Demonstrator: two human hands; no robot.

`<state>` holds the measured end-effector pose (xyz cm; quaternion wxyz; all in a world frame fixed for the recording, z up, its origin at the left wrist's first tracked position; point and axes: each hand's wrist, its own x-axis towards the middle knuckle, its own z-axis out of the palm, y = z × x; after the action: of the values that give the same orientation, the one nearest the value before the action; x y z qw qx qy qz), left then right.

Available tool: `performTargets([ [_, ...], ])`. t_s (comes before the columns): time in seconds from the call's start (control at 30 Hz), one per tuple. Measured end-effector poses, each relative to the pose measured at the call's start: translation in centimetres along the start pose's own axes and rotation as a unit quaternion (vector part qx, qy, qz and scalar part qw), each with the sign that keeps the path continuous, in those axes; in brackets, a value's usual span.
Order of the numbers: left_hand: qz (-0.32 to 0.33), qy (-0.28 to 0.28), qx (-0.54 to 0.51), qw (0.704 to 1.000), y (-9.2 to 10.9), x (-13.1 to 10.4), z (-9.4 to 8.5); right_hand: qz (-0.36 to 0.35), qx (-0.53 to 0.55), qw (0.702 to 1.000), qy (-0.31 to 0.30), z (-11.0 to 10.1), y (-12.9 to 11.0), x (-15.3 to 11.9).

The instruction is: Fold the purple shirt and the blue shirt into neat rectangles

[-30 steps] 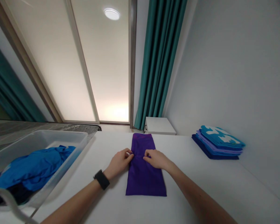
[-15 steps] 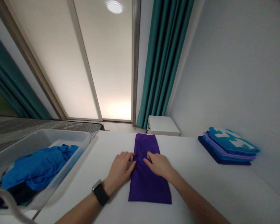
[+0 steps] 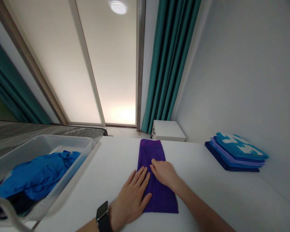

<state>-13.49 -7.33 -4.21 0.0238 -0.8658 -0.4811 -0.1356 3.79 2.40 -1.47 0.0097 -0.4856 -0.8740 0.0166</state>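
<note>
The tabletop (image 3: 108, 164) is supporting the work. At its left, the bin (image 3: 72, 143) is holding a loose heap of blue and dark clothes (image 3: 38, 175). At the far right, the stack (image 3: 236, 151) of folded items is lying near the wall, with a teal-and-white piece showing on top. Bin and stack are showing no change over the last second.

The purple cloth (image 3: 159, 193) is lying flat in the middle of the tabletop as a long strip, its far end reaching the far edge. It is keeping its position; small creases are showing in its far half.

The left hand (image 3: 134, 193) is presenting the main change. Half a second ago it was working at the cloth's left edge; now it is lying palm down across that edge, nearer the person. Its fingers are extending straight and slightly apart, apparently gripping nothing. The right hand (image 3: 164, 172) is staying on the right side, its fingers curling onto the cloth just beside the left fingertips; whether they are pinching fabric, one cannot tell.

This change is suggesting, as a judgement, that the handling is shifting from edge adjustment to flattening.
</note>
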Motion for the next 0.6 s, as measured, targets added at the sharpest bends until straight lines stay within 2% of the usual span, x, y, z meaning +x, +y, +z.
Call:
performTargets([
  [0.17,-0.002,-0.005,-0.014,1.000,0.1,0.2,-0.2,-0.015,-0.010,1.000,0.008,0.0,0.2,0.0],
  [0.27,-0.015,0.011,-0.024,1.000,-0.8,0.6,-0.4,-0.020,-0.015,1.000,0.010,0.0,0.2,0.0],
  [0.43,-0.080,0.053,-0.052,0.994,-3.3,1.6,-0.7,-0.024,-0.017,1.000,0.010,-0.1,0.2,-0.1],
  [0.6,-0.159,0.070,-0.154,0.973,-5.0,2.3,-0.8,-0.021,-0.011,1.000,0.002,-0.1,0.4,-0.1],
])
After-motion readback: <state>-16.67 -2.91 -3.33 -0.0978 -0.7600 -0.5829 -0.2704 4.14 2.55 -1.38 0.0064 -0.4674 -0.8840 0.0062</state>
